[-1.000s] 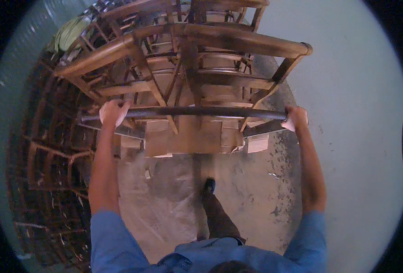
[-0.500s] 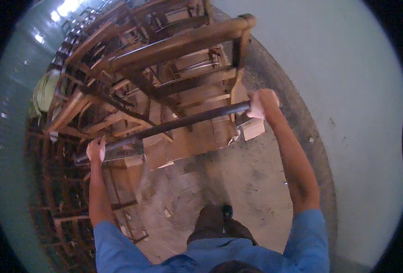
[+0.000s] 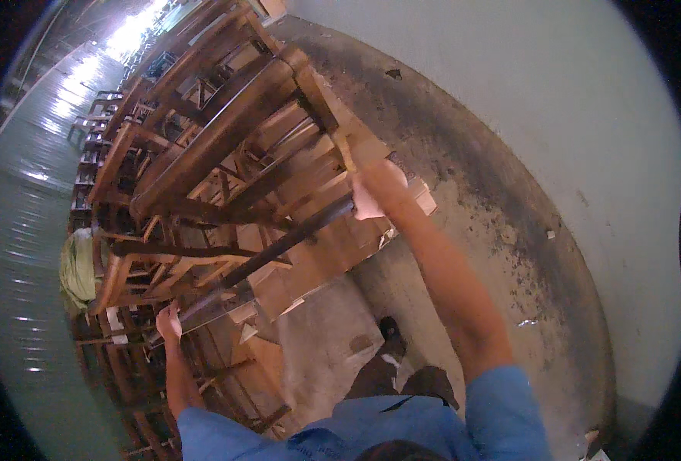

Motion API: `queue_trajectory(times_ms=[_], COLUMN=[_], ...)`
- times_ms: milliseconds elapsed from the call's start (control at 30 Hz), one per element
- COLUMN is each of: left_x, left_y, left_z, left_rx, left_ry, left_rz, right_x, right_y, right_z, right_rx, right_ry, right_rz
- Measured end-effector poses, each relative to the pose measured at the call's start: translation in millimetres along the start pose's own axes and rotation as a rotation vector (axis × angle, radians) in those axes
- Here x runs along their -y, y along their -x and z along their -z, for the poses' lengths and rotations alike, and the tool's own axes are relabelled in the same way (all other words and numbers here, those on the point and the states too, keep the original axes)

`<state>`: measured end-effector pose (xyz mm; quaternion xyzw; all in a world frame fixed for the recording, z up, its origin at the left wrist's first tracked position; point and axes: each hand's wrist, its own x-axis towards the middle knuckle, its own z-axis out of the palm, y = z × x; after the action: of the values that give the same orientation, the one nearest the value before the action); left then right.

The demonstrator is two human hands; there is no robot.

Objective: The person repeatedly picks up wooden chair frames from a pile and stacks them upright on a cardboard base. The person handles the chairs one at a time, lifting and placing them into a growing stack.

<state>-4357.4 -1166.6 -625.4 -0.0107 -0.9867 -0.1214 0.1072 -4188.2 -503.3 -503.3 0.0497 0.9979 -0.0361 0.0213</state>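
Observation:
A long dark bar (image 3: 271,252) slants across in front of me, its right end higher in the picture. My left hand (image 3: 169,321) is closed around it near its lower left end. Around its upper right end my right hand (image 3: 375,188) is wrapped, the fingers partly hidden behind the forearm. Whether the bar is loose or part of a larger piece, I cannot tell. Just beyond it stands a brown wooden frame (image 3: 221,138) with a thick rounded top rail, like a chair or bench. Flattened cardboard (image 3: 309,269) lies under the frame and bar.
More brown wooden frames stand in a row toward the far left. A pale green cloth bundle (image 3: 79,269) hangs at their left side. Slatted wooden pieces (image 3: 144,399) are by my left arm. A pale wall (image 3: 555,100) rises on the right above the stained concrete floor (image 3: 509,269).
The view has turned, and the bar now slants more steeply. My right hand appears further left, and my left hand lower. Both keep their hold on the bar.

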Motion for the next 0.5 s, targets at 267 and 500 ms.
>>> queue_trajectory(times_ms=[267, 500], left_x=[-19, -112], left_y=[-162, -216], left_z=[-20, -31], left_rx=[-0.007, -0.035], left_ry=[0.145, 0.264], left_rz=[-0.059, 0.015], right_x=[-10, -18], right_y=[-152, -233], right_z=[28, 66], right_rx=[-0.103, -0.229], right_ry=[-0.074, -0.106], right_rz=[0.087, 0.106])
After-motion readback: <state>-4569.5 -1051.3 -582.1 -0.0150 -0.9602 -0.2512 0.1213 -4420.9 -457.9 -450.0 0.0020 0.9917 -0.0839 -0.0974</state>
